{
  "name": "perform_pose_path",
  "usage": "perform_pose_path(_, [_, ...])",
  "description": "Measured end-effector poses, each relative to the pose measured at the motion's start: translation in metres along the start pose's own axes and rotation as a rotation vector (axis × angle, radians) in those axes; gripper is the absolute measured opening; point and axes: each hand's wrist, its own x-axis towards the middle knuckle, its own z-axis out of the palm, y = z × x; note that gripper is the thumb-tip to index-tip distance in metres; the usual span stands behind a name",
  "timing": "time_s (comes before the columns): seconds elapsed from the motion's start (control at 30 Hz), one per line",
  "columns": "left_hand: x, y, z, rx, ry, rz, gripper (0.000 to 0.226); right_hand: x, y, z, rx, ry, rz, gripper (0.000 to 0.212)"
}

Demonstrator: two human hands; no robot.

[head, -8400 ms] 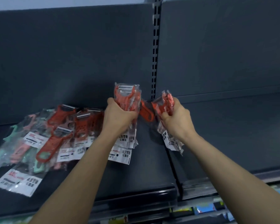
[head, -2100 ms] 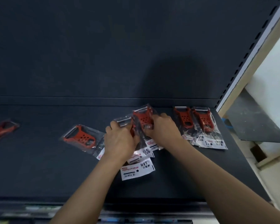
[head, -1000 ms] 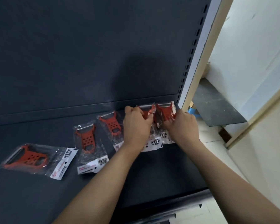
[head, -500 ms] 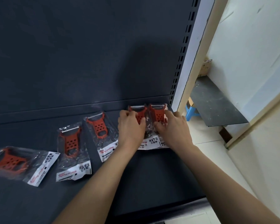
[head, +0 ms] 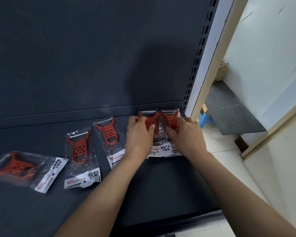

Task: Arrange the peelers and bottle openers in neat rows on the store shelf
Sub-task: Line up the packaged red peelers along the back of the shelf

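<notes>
Five packaged peelers lie on the dark shelf [head: 161, 189], each a red tool with a metal blade sealed in a clear bag that carries a white printed label.

Position, left to right:
- Far-left pack [head: 17, 168]: lies crosswise, blade end to the left, label to the right. It is partly blurred at the frame edge.
- Second pack [head: 79, 151]: blade toward the back panel [head: 92, 48], label toward the shelf front, set well forward of the others.
- Third pack [head: 108, 132]: same way round, slightly tilted, just beside the left wrist.
- Fourth pack [head: 150, 119] and fifth pack [head: 169, 118]: side by side at the rear right corner, blades against the back panel, bags touching or overlapping. The fifth lies just beside the slotted upright post [head: 196, 65].

Hands: the left hand [head: 138, 135] lies on the fourth pack, thumb on its left edge and fingers curled over the red handle, gripping it. The right hand [head: 186, 135] grips the fifth pack likewise, fingers bent over the handle. The two hands are close together but apart, with a strip of clear bag showing between them. Both packs are in contact with the shelf; their labels show below the wrists.

Surroundings: beyond the post, on the right, a pale wall, a grey board [head: 229, 108], a blue stool [head: 203, 119] and a cardboard box [head: 220, 71].
</notes>
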Motion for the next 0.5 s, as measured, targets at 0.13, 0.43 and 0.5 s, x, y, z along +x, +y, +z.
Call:
perform_pose_path(0.13, [-0.004,-0.012,-0.026,0.056,0.095,0.032,0.033,-0.002,-0.023,-0.003,-0.036,0.092,-0.097,0.032])
perform_pose_path(0.43, [-0.03,-0.08,-0.098,0.475,0.133,-0.224,0.029,-0.021,-0.114,0.037,0.044,-0.166,-0.365,0.036])
perform_pose_path(0.5, [-0.035,-0.093,-0.106,0.545,0.061,-0.29,0.035,-0.025,-0.127,0.047,0.004,-0.217,-0.349,0.042])
